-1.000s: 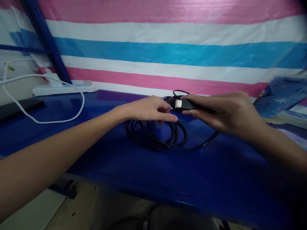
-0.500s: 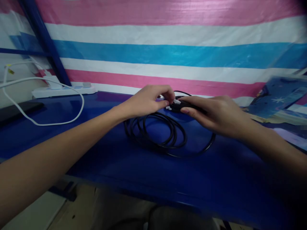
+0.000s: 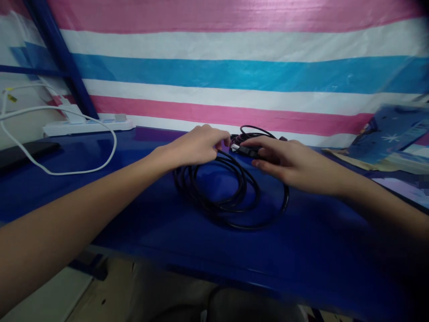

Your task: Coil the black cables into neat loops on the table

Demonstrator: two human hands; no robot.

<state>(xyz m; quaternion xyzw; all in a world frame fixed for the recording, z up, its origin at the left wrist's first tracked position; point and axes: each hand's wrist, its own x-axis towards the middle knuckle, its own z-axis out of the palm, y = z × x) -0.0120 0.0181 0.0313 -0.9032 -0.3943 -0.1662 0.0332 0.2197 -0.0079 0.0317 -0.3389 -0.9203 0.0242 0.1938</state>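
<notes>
We see a smooth, glossy black cable lying in loose, uneven round loops on the blue tabletop, whose hard surface gives a dull sheen. At the back of these loops our left hand arches over with curled fingers; their tips are hidden, so we cannot tell whether they pinch a strand. Our right hand is loosely spread, forefinger reaching over a black, blocky connector with a pale, squared tip, thumb parted below it. We cannot tell whether the bent fingers behind touch the connector. Close by lies a bundle of thinner black cord, one fine loop rising from it.

Behind, we have a creased plastic sheet, striped pink, white and blue. To the left, a slim white power strip sits near a rounded loop of white cord.
</notes>
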